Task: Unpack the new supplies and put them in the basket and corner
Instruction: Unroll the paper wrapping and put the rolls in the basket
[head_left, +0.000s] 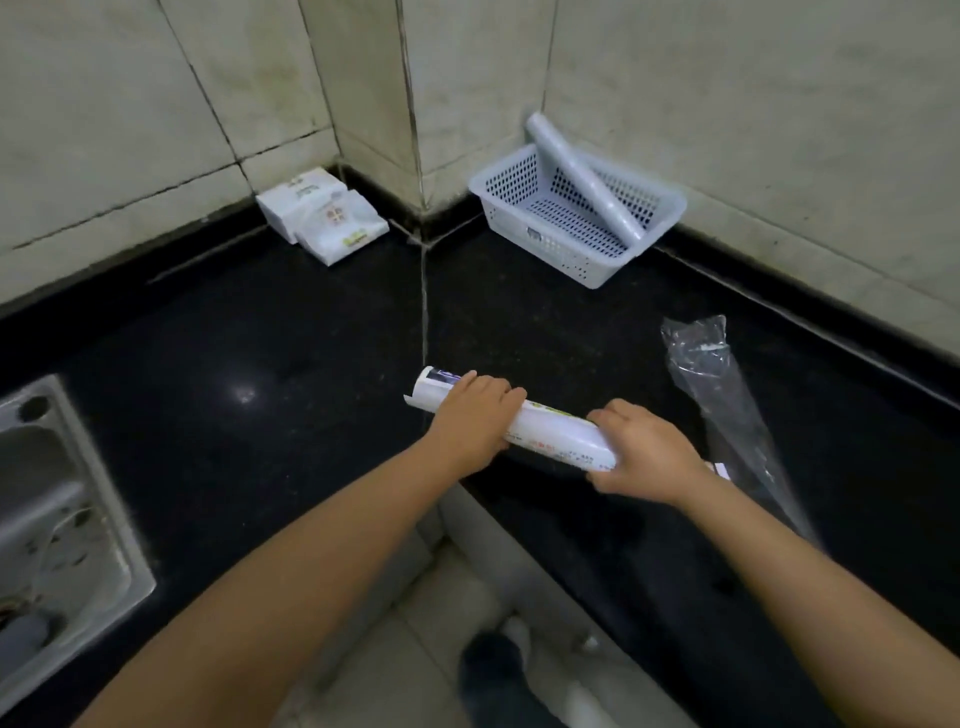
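Paper-wrapped roll (550, 431), gripped between both hands

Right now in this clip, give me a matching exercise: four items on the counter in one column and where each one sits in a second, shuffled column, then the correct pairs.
Column one:
1. pale roll
2. tissue packs
3. clear wrapper
4. paper-wrapped roll

Column two:
A. gripped by left hand and right hand
B. leaning in the basket, one end above the rim
C. lying empty on the counter to the right of the hands
D. stacked in the wall corner left of the pillar

Pairs: 1-B, 2-D, 3-C, 4-A
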